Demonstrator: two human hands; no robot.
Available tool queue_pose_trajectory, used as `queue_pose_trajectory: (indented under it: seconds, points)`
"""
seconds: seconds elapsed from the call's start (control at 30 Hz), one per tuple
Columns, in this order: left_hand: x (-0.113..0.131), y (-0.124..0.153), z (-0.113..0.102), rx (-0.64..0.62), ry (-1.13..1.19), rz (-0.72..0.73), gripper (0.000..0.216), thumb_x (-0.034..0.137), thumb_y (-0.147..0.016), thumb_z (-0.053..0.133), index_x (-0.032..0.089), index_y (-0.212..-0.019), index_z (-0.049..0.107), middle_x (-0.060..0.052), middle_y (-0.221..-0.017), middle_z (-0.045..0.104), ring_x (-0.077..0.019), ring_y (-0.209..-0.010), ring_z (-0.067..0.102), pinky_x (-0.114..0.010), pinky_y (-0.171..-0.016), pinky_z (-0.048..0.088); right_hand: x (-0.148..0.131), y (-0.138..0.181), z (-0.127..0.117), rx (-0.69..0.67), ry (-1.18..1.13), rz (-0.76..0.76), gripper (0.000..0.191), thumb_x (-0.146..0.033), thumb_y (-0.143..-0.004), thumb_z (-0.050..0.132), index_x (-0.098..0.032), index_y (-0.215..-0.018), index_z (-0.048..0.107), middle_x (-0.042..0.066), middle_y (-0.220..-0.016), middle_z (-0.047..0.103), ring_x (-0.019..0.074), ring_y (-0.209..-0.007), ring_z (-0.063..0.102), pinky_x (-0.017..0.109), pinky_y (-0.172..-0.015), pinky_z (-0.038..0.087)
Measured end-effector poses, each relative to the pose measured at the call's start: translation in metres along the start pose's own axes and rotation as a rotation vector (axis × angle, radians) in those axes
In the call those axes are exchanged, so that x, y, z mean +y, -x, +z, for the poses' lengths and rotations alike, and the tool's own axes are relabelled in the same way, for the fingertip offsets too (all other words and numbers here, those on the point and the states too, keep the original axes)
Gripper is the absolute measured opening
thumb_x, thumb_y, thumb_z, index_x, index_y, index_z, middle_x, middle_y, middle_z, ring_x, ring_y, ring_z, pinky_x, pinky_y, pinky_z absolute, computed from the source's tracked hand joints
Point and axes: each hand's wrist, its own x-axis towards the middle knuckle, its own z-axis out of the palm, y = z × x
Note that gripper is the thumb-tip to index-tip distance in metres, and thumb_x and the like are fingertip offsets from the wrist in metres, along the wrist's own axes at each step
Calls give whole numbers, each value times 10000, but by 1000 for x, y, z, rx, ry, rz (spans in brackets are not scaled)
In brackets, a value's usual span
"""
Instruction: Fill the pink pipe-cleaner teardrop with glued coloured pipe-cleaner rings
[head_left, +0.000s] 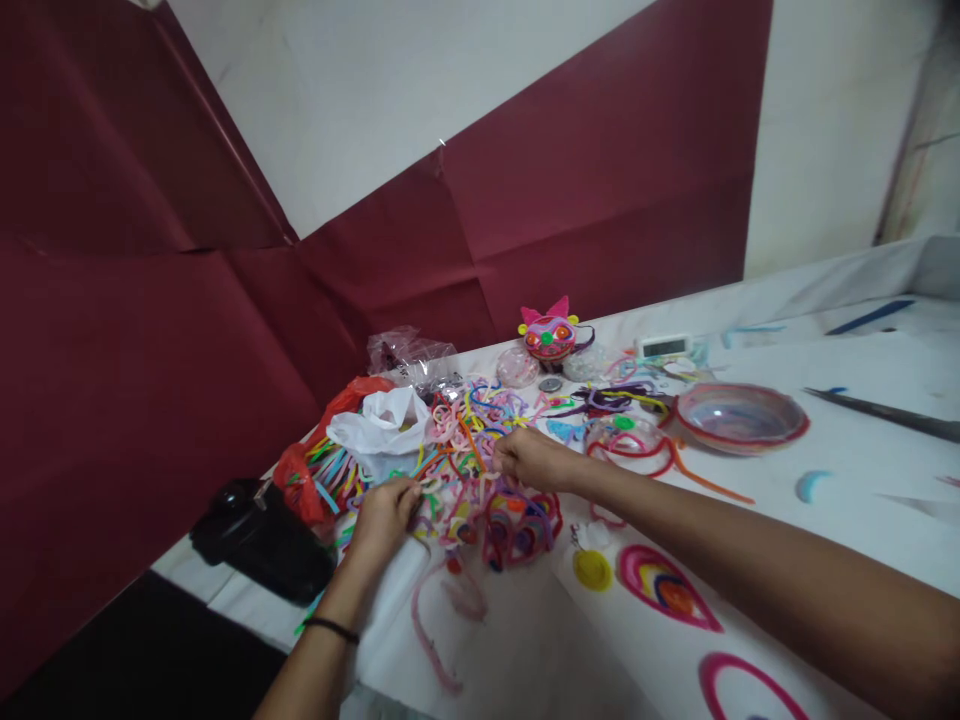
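Note:
A tangled pile of colourful pipe cleaners (472, 405) lies on the white-covered table, and both my hands are at its near side. My left hand (384, 518) is at the pile's left front, thumb and fingers pressed together. What they pinch, if anything, is too blurred to name. Fingers curled in, my right hand (536, 460) is over the pile's right part; its contents are hidden. Just below it sits a rounded piece of coiled pipe cleaners (521, 528) with a red edge. A loose pink pipe cleaner (429, 640) trails towards me.
Left of the pile are a white plastic bag (386, 430), a red bag (300, 485) and a black object (262, 540). Behind stands an eared, decorated figure (550, 336). At right are a clear bowl (742, 445), scissors (885, 408), a yellow disc (592, 570) and a teardrop piece (664, 588).

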Motion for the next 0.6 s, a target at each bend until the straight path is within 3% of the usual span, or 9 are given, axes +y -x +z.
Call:
queue_pose_trajectory:
  seconds: [0.17,0.4,0.6]
  points:
    - [-2,-4,-9,75,337,-120,272,372,-961,562,134,-1081,612,-48,-990,652,-160,-802,647,-334,-708,563,-9,-4,6,54,-5,-84,326,-379,-934,598,-175,-1188,585,69,-1182,610,205,-974,627,408,-818,544]
    - [11,-1,-9,46,738,-149,256,364,-964,560,135,-1070,603,-34,-936,639,-128,-717,623,-280,-622,548,-28,-19,23,238,-77,-207,359,-365,-929,606,-192,-1240,559,87,-1280,562,239,-1091,585,469,-904,508]
    - [22,0,-8,8,965,-136,194,317,-960,575,128,-991,604,10,-803,603,-77,-571,550,-201,-495,481,-26,-44,40,125,-252,-204,336,-376,-933,601,-173,-1200,577,72,-1197,601,216,-1001,620,423,-833,541]
